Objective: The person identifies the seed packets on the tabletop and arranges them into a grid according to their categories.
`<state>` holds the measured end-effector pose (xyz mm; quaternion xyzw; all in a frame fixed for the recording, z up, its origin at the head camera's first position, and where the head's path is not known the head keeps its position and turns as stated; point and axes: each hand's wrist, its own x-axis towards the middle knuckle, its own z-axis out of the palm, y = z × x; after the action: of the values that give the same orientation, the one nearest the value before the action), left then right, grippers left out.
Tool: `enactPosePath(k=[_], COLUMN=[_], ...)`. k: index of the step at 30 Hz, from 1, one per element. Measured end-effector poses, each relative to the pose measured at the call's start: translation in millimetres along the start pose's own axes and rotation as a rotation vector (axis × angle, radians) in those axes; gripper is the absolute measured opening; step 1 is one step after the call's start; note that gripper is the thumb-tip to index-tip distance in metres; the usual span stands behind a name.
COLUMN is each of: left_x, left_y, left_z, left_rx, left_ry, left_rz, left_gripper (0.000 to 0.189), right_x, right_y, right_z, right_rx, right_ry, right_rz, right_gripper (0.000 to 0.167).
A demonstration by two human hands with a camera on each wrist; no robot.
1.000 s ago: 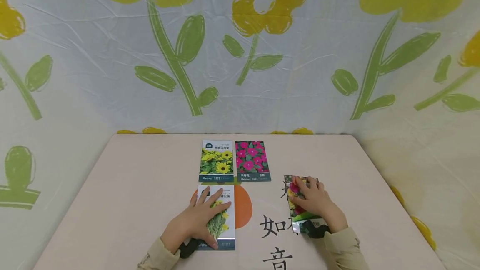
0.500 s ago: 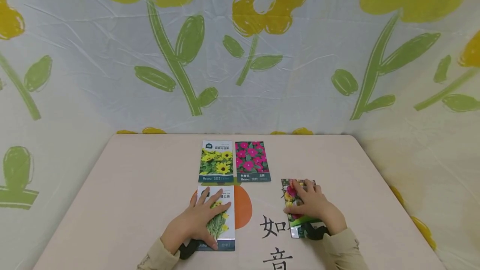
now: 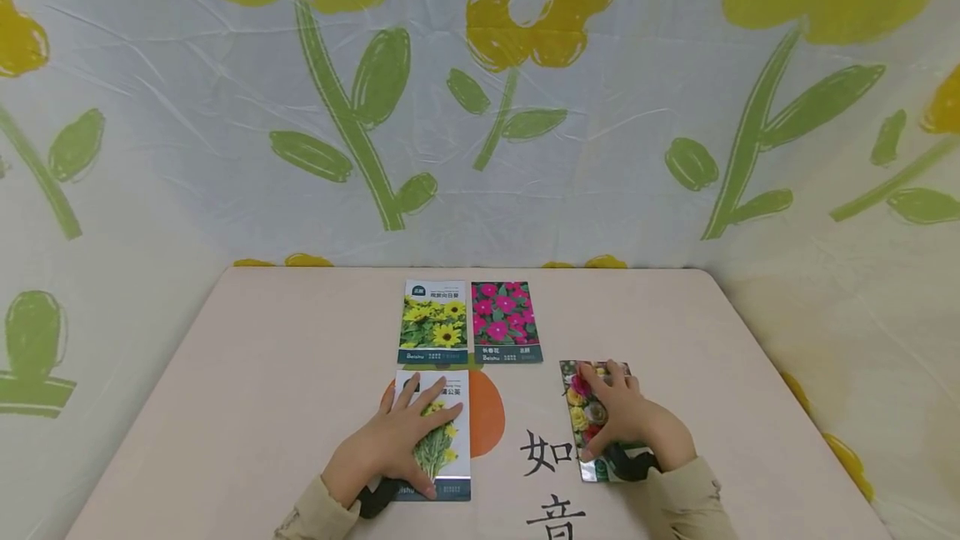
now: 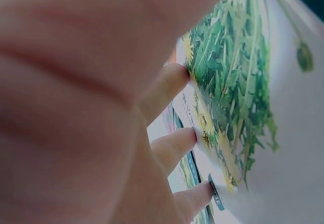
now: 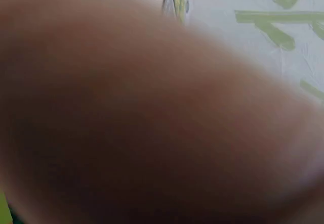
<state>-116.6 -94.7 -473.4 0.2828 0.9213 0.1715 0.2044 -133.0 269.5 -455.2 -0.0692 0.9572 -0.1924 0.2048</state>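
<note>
My left hand (image 3: 397, 440) lies spread over a white seed packet (image 3: 452, 469) with a picture of yellow dandelions. In the left wrist view several fingertips rest on its printed face. To the right, a seed packet with colourful flowers (image 3: 578, 419) lies flat on the table. Across its right part rests my right hand (image 3: 633, 417), with the fingers reaching to the top edge and the thumb out towards the lower left edge. Much of that packet is hidden beneath it. The right wrist view is mostly filled by the blurred hand (image 5: 126, 107).
Beyond the left hand lie a sunflower seed packet (image 3: 433, 323) and, close beside it, a packet with pink flowers (image 3: 505, 319). The pale table cover (image 3: 300, 340) bears black characters and an orange circle (image 3: 489, 411). A flower-printed curtain (image 3: 600, 190) hangs behind the table.
The colourful flower packet has slid towards me and slightly left under my right hand. My right thumb has moved down its left side. The left hand and the other packets stay put.
</note>
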Motion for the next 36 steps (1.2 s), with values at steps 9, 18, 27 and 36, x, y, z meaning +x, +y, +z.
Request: enactPosePath(k=[9,18,27,36], left_x=[-0.6,-1.4,0.9,1.1], left_y=[1.1,2.7,-0.3,-2.6], left_z=[-0.9,-1.6,0.7,2.3], left_rx=[0.007,-0.001,0.021,0.017], left_ry=[0.004,0.004,0.013,0.009], left_rz=[0.001,-0.003,0.002,0.008], left_gripper=[0.105,0.105,0.105,0.105], right_x=[-0.9,-3.7,-3.7,-4.5], right_y=[-11.1,-22.3,-28.6,-33.4], right_z=[5.0,10.1,14.0,14.6], right_rx=[-0.074,-0.102,-0.161,-0.170], right_ry=[0.015,0.027,0.041,0.058], right_rz=[-0.024,-0.029,-0.039,-0.043], right_gripper=[0.132,0.133,0.134,0.133])
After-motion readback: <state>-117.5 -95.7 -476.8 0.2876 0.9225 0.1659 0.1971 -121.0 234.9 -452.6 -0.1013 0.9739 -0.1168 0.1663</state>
